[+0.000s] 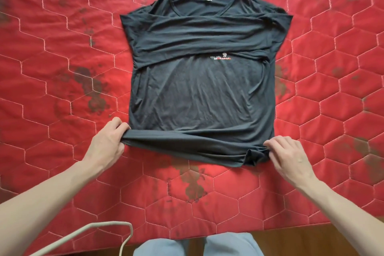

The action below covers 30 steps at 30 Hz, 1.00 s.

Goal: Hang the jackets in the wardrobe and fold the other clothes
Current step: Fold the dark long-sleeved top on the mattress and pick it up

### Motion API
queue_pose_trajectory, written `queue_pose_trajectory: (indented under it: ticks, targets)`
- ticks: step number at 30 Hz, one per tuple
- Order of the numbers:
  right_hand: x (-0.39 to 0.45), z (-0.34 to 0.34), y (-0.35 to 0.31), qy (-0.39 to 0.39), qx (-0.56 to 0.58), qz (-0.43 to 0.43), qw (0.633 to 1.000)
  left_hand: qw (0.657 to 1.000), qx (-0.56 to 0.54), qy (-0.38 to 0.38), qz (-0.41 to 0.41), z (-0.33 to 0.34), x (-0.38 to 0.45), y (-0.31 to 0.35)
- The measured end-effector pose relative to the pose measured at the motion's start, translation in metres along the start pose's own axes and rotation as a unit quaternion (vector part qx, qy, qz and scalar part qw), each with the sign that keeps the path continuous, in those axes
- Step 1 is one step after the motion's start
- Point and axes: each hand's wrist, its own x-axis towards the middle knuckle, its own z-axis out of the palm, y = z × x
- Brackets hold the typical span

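Dark T-shirt (199,89) lying flat in the middle of the red quilted bed cover (52,68), neck far away, both sleeves folded across the chest. Left hand (108,143) pinching the near left corner of the bottom edge, fingers closed on the cloth. Right hand (288,154) pinching the near right corner, where the cloth is bunched up. Pale hanger (99,228) resting at the near edge of the cover, touching nothing else.

A home bedroom: a red quilted bedspread (62,68) covers a bed, wooden floor (311,241) at its edge
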Motion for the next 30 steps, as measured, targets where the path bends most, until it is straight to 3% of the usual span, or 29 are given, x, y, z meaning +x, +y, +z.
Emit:
queue_pose_trajectory:
  ticks: [6,9,16,20,22,25,30]
  targets:
    - [0.000,0.008,-0.014,-0.060,-0.025,-0.187,0.980,1.000,0.009,-0.017,-0.012,-0.002,0.003,0.002]
    - [0.007,0.014,-0.027,-0.068,-0.034,-0.202,0.976,1.000,0.020,-0.018,-0.012,0.000,0.002,0.005]
    - [0.013,-0.003,-0.019,-0.082,-0.066,-0.068,0.992,0.999,0.007,-0.025,-0.044,-0.001,-0.003,0.001]
    - [0.011,-0.011,-0.004,-0.112,0.096,0.087,0.985,0.999,0.013,-0.030,-0.038,-0.003,-0.004,-0.003]
    - [0.010,-0.012,-0.001,-0.077,0.168,0.153,0.971,0.998,0.030,-0.040,-0.033,-0.003,-0.005,-0.006]
    - [0.016,-0.017,0.002,0.002,0.217,0.268,0.939,0.990,-0.010,-0.107,-0.094,-0.010,-0.002,-0.011]
    - [0.038,-0.035,0.010,0.012,0.160,0.286,0.945,0.942,-0.170,-0.212,-0.197,-0.029,0.025,-0.012]
